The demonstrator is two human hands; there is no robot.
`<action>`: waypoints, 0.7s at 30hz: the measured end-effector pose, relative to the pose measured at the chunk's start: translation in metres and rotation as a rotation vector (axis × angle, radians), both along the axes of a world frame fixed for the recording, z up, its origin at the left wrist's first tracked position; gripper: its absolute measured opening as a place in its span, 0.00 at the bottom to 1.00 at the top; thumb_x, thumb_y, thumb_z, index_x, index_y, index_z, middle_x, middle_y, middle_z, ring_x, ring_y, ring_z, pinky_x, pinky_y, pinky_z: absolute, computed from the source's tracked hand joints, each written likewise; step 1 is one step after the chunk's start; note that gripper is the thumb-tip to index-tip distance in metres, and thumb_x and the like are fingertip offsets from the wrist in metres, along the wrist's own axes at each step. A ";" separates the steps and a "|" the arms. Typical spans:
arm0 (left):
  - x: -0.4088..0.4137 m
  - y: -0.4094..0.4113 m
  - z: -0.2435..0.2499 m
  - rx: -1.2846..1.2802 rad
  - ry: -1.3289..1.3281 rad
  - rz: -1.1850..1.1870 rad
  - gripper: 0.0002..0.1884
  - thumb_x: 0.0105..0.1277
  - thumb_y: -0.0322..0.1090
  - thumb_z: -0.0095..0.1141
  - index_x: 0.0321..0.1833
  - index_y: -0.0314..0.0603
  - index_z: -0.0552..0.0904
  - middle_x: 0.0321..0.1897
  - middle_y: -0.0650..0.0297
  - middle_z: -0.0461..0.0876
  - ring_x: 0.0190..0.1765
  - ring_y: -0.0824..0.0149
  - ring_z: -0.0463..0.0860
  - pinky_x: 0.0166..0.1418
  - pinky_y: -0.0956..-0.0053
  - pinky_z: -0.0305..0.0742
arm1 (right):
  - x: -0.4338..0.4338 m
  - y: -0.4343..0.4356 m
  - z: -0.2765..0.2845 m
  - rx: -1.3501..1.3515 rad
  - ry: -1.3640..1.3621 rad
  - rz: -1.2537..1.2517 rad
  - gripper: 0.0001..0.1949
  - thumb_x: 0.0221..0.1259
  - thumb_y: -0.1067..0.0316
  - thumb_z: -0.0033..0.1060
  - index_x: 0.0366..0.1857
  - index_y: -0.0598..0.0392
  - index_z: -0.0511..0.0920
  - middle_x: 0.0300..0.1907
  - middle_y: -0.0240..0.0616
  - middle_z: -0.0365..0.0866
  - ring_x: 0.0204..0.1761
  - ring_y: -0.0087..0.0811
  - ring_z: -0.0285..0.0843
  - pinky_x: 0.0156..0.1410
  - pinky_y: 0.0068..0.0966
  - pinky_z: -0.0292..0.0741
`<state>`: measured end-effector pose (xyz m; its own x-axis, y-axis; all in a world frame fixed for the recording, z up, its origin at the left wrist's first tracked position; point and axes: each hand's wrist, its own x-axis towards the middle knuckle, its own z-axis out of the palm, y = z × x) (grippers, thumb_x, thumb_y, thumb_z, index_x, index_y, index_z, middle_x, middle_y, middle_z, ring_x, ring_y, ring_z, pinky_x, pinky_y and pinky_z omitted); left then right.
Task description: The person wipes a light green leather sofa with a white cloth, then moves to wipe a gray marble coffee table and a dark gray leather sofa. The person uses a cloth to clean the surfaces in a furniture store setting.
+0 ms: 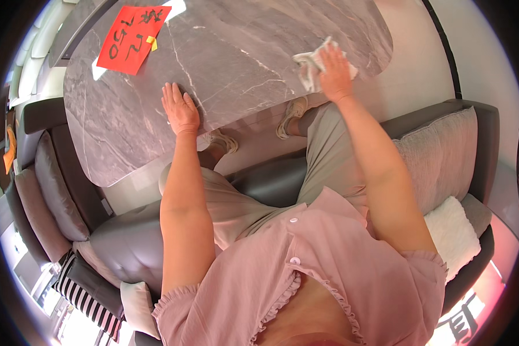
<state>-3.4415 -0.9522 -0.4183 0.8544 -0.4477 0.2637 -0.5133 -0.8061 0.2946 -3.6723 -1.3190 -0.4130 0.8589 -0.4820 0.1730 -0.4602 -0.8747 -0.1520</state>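
Observation:
A grey marble-patterned tabletop (233, 56) spreads out before my knees. My right hand (335, 71) presses a crumpled white cloth (307, 65) flat against it, close to the rounded right end. Part of the cloth is covered by the palm and fingers. On the left, my left hand (179, 108) lies palm down on the stone near the front edge, its fingers stretched out and nothing in it. Beyond that hand lies a red paper sign (132, 39) with black handwriting and a small yellow piece (152, 43) at its edge.
I sit on a dark leather sofa (125, 242) with a grey cushion (445, 155) and a fluffy white cushion (452, 238) at right. Striped (86, 294) and white (139, 305) cushions lie at left. My shoes (292, 116) are under the table's front edge.

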 end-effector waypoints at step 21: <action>-0.079 -0.147 0.008 0.187 0.073 -0.252 0.31 0.76 0.46 0.41 0.77 0.36 0.62 0.81 0.52 0.55 0.83 0.53 0.49 0.84 0.53 0.40 | 0.006 0.018 0.025 0.111 -0.082 0.125 0.31 0.57 0.60 0.60 0.68 0.51 0.72 0.77 0.43 0.59 0.80 0.43 0.52 0.81 0.45 0.52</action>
<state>-3.5209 -1.0996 -0.4106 0.7244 -0.6823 0.0987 -0.6863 -0.7002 0.1968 -3.6661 -1.3011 -0.3885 0.8985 -0.3926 0.1963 -0.3313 -0.9000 -0.2833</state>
